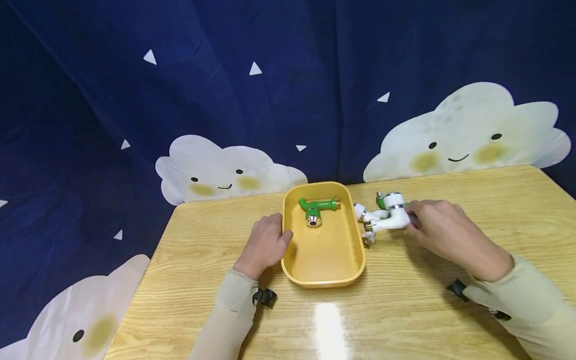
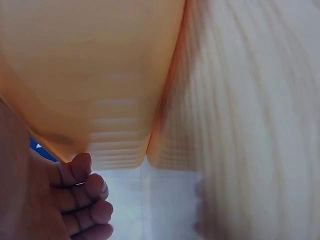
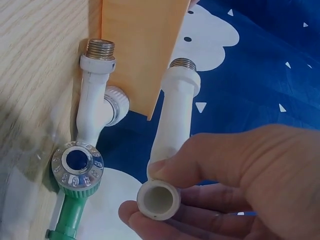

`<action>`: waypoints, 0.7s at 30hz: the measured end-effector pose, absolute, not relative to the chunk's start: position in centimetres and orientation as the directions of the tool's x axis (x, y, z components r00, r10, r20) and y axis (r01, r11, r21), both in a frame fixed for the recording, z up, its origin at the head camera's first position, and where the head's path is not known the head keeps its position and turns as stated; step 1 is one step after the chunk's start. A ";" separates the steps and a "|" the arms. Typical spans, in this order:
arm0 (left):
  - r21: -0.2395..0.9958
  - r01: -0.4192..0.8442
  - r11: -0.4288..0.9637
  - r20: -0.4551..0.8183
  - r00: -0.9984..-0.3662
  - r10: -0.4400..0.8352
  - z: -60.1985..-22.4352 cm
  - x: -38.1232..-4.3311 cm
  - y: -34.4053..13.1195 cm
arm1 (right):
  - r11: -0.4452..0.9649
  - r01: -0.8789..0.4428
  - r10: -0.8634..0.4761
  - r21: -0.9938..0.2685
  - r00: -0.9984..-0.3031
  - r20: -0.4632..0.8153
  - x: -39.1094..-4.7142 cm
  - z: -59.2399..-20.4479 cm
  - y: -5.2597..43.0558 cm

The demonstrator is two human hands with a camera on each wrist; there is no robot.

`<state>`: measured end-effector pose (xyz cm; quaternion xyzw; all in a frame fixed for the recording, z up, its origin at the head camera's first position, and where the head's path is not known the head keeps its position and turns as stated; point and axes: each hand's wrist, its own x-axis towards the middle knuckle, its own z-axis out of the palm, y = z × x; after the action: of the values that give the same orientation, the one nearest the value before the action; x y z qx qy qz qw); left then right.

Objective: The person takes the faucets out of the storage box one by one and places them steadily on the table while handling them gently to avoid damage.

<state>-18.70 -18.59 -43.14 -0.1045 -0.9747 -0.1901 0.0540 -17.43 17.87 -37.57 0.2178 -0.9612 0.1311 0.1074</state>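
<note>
My left hand point(image 1: 265, 244) grips the left rim of a yellow plastic tray point(image 1: 324, 284), thumb over the edge and fingers along the outer wall. Inside, near the far end, lies a green tap point(image 1: 320, 205) with a chrome-capped knob and brass thread. To the right of the tray, my right hand point(image 1: 443, 230) pinches a white tap point(image 1: 398, 219) between thumb and fingers, its threaded end towards the tray. In the right wrist view, the held tap's open spout faces the camera. Another white tap point(image 3: 90, 110) and a green tap point(image 3: 74, 210) lie beside it on the table.
The wooden table point(image 1: 202, 250) ends at the back against a dark blue curtain point(image 1: 270, 110) printed with clouds and triangles. The tray's right wall stands close to the loose taps. Black straps point(image 1: 265, 298) circle both wrists.
</note>
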 end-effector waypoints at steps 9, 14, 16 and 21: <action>0.359 0.225 0.906 0.149 -0.972 0.182 -43.2 -18.7 -18.6 | 0.876 -0.439 -0.387 -0.199 -0.887 0.252 -17.7 -37.7 18.2; 0.357 0.230 0.905 0.156 -0.970 0.185 -43.2 -18.7 -18.6 | 0.876 -0.438 -0.387 -0.201 -0.888 0.249 -17.7 -37.8 18.3; 0.357 0.232 0.905 0.160 -0.970 0.186 -43.2 -18.7 -18.7 | 0.876 -0.438 -0.388 -0.201 -0.888 0.246 -17.7 -37.8 18.4; 0.359 0.234 0.903 0.162 -0.969 0.186 -43.2 -18.7 -18.7 | 0.875 -0.442 -0.392 -0.199 -0.886 0.248 -17.8 -37.9 18.5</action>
<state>-18.68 -18.66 -43.19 -0.1079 -0.9736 -0.1915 0.0618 -17.80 18.49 -37.91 0.2167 -0.9629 0.1257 0.1005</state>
